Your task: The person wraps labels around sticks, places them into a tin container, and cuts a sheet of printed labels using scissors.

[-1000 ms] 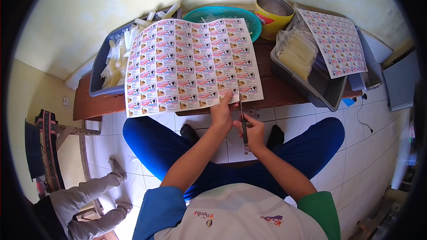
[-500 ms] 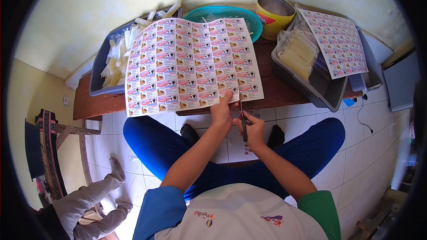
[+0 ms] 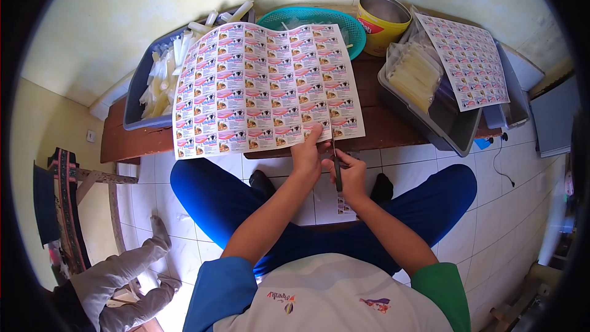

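A large sheet of printed labels [image 3: 264, 86] spreads over my lap and the bench front. My left hand [image 3: 307, 150] pinches its lower edge, thumb on top, right of the middle. Closed around black-handled scissors [image 3: 337, 175], my right hand [image 3: 348, 175] is just beside the left one. The scissor blades point away from me and reach into the sheet's lower edge, between the last two label columns. How far the blades are parted is too small to tell. Part of a cut label piece [image 3: 344, 204] shows below my right hand.
On the wooden bench [image 3: 369, 95] stand a bin of filled plastic tubes [image 3: 161, 86], a green basket [image 3: 353, 34], a yellow bucket [image 3: 384, 24] and a grey bin [image 3: 452, 132] with bagged tubes. Another label sheet [image 3: 467, 61] lies over the bins at right. A person's legs [image 3: 123, 276] show at lower left.
The label sheet's left side has risen slightly. Both hands stay nearly in place, with the scissors still at the sheet's lower edge; the view has shifted a little.
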`<state>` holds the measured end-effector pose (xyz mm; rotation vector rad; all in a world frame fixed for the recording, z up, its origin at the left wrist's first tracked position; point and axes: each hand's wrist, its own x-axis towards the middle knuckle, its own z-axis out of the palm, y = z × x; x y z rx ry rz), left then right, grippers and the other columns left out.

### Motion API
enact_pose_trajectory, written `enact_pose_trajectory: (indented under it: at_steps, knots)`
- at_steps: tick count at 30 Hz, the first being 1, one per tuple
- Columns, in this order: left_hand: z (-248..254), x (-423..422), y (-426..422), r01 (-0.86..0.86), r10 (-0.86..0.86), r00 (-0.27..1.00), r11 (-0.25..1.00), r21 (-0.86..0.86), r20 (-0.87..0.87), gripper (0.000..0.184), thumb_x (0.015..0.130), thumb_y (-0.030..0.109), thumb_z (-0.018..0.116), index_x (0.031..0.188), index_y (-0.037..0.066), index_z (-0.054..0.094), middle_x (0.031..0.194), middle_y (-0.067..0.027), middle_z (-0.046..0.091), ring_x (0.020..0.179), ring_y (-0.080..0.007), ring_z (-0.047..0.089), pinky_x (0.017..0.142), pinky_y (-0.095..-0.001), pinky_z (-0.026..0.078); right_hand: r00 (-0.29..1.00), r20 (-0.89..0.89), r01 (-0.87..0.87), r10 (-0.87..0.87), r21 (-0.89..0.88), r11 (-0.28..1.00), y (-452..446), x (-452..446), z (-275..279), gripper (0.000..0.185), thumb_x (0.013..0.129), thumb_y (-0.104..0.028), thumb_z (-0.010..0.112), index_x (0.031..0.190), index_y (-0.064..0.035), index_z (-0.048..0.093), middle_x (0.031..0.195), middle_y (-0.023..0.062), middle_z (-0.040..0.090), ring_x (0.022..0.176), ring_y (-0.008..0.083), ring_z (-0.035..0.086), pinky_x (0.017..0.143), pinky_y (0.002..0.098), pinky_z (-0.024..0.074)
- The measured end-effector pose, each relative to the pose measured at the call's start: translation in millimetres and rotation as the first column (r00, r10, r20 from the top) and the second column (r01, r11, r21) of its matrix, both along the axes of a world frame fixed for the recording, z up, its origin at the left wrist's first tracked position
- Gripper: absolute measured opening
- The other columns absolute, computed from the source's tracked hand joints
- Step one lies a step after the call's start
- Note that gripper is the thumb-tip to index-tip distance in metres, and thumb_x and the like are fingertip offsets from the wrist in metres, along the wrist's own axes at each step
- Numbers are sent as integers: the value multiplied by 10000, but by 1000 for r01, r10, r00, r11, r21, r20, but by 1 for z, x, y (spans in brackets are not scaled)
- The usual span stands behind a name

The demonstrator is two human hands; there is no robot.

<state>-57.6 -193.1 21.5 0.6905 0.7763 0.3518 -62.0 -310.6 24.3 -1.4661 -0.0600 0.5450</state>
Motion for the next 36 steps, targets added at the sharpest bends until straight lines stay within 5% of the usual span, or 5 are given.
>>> enact_pose_trajectory:
  at_steps: [10,15,19,21,36]
  knots:
    - [1,0,1,-4,4,1000,1000,1,-1,285,854,127,675,1098,32,561,951,-45,633,728,-125,631,539,-210,517,999,31,-25,25,3,1000,1,6,3,368,758,-179,789,1014,49,657,582,-18,538,469,49,470,419,212,354]
    - [1,0,0,-2,2,1000,1000,8,7,286,855,125,674,1097,26,558,946,-51,634,709,-126,628,536,-213,516,999,-6,-42,42,-29,999,1,6,3,540,753,-198,800,1166,80,593,606,-16,554,511,31,471,448,208,374]
    - [1,0,0,-11,11,1000,1000,2,-8,289,856,126,672,1100,26,552,939,-56,635,697,-127,625,537,-216,518,999,-9,-31,31,-30,999,3,6,4,532,749,-214,804,1143,83,605,604,-17,555,508,29,469,449,206,376]
    - [2,0,0,-10,10,1000,1000,5,-26,291,857,127,672,1101,26,550,938,-56,635,696,-127,625,537,-217,519,1000,21,-9,9,-10,1000,4,7,5,377,759,-184,788,1027,47,656,578,-12,541,461,51,471,410,210,344]
    - [-1,0,-1,-37,36,998,999,10,51,269,848,97,671,1073,13,552,920,-69,630,671,-140,624,529,-232,527,998,56,-29,30,-13,999,6,13,5,398,765,-184,787,1055,51,650,606,-16,557,467,39,467,415,202,352]
